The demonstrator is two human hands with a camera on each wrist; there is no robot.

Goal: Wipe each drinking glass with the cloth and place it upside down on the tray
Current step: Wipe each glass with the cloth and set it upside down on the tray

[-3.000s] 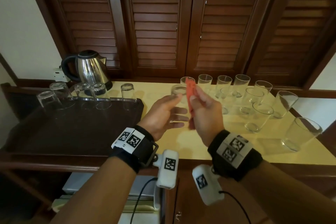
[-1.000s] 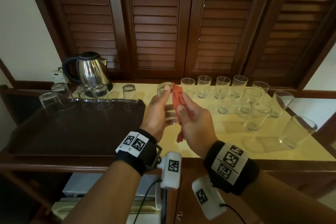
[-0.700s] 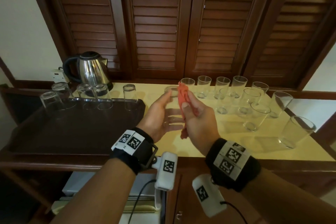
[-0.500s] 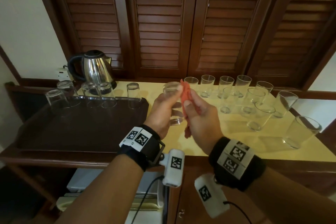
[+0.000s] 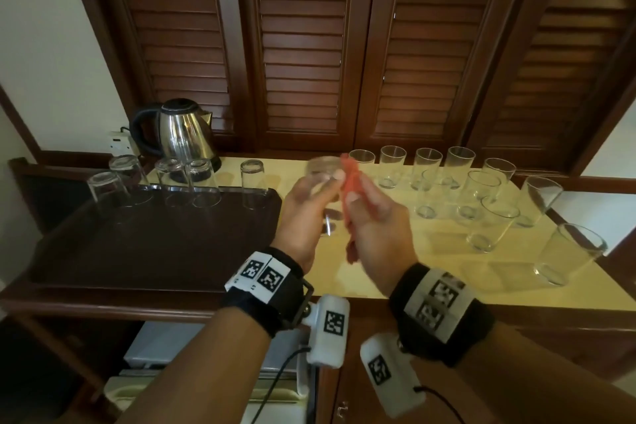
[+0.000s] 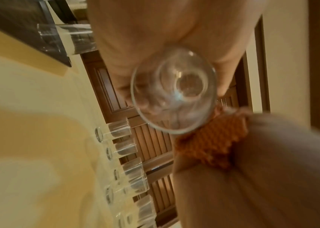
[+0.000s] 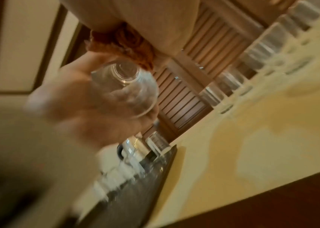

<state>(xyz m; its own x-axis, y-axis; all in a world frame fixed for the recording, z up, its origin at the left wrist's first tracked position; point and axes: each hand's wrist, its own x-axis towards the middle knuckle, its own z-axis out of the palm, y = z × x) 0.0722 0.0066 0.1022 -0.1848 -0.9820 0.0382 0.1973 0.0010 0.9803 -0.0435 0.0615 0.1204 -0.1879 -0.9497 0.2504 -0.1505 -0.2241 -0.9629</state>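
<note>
My left hand (image 5: 311, 196) grips a clear drinking glass (image 5: 323, 170) upright above the counter, just right of the tray. The glass's base (image 6: 174, 91) faces the left wrist camera, and the glass (image 7: 125, 86) shows in the right wrist view too. My right hand (image 5: 364, 208) pinches an orange cloth (image 5: 351, 182) against the glass's right side; the cloth (image 6: 209, 143) bunches between the two hands. The dark brown tray (image 5: 155, 244) carries several upside-down glasses (image 5: 203, 186) along its far edge. Several upright glasses (image 5: 426, 172) stand on the yellow counter to the right.
A steel kettle (image 5: 182, 131) stands behind the tray at the back left. Brown louvred doors (image 5: 309, 45) rise behind the counter. The counter's front edge (image 5: 481, 303) lies close to my wrists, with a glass (image 5: 568, 255) near the right end.
The glass has turned in my left hand while the cloth slid up and down its side. Both hands stayed over the same spot right of the tray.
</note>
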